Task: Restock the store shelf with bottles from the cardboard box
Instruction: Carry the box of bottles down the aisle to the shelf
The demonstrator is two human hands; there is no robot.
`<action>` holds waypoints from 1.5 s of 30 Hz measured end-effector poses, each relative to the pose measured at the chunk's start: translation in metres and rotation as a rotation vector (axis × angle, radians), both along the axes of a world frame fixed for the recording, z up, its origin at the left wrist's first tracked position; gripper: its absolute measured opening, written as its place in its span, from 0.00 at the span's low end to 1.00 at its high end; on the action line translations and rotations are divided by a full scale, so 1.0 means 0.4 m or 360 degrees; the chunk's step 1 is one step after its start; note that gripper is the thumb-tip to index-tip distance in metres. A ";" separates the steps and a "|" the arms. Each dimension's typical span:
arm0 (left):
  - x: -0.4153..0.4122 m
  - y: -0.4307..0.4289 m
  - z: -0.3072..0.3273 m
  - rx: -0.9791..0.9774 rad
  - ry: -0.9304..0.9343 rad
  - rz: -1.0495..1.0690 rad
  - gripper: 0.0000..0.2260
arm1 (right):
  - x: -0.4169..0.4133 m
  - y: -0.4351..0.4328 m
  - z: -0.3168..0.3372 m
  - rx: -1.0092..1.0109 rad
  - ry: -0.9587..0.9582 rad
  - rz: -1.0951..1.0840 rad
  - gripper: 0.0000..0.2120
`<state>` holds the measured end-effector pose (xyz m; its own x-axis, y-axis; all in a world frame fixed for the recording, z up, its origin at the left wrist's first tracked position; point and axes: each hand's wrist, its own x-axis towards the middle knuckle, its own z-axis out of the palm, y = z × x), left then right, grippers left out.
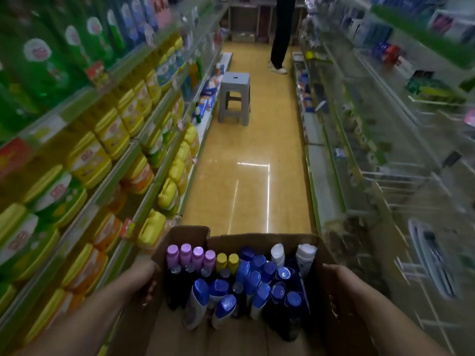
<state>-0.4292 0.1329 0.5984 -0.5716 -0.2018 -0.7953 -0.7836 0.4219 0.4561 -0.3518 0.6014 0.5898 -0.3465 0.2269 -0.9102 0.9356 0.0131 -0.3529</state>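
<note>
Shop aisle, stocked shelves (pixel 108 140) both sides

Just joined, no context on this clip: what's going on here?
A person holds an open cardboard box in a store aisle, left hand gripping its left wall and right hand its right wall. The box is packed with upright bottles, capped blue, pink, yellow and white; none is in hand. Stocked shelves line the left side. A grey stool stands on the floor ahead, with another person's legs beyond it.

Matt brown cardboard box (pixel 259 240), glossy plastic bottles (pixel 252 281), shiny polished floor (pixel 252 155).
</note>
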 end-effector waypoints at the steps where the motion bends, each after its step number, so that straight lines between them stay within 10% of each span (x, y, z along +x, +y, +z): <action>1: -0.064 0.018 0.011 -0.0005 0.0014 0.0000 0.12 | -0.061 0.014 0.006 0.0003 0.0010 0.0004 0.27; 45: -2.899 0.689 0.046 0.0064 0.0343 0.0501 0.15 | -3.170 0.671 0.117 -0.0001 0.0166 0.0350 0.27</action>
